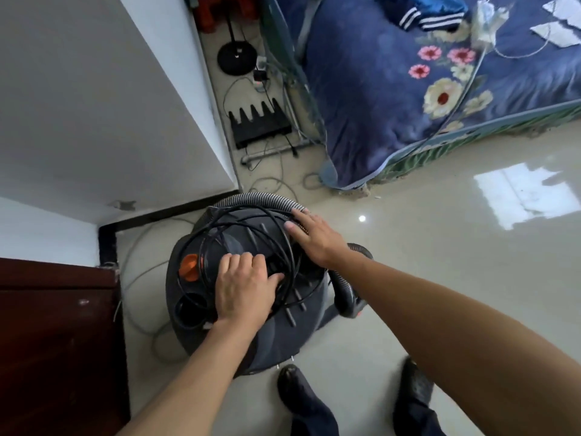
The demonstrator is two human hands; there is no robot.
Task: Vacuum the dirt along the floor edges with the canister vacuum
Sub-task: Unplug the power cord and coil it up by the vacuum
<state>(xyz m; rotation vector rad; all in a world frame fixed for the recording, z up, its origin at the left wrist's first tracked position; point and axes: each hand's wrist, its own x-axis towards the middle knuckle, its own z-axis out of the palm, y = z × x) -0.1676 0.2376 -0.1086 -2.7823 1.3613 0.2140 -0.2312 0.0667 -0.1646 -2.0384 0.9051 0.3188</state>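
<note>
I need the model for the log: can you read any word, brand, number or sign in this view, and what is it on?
None can be read.
Vacuum: no label shows; the cord, left hand and right hand cover its lid.
Round black stand base by the wall: pale marks, too small to read.

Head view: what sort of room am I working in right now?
Most likely a home bedroom: a bed under a blue floral quilt, a glossy tiled floor, and a router with loose cables in the gap beside the bed.
</note>
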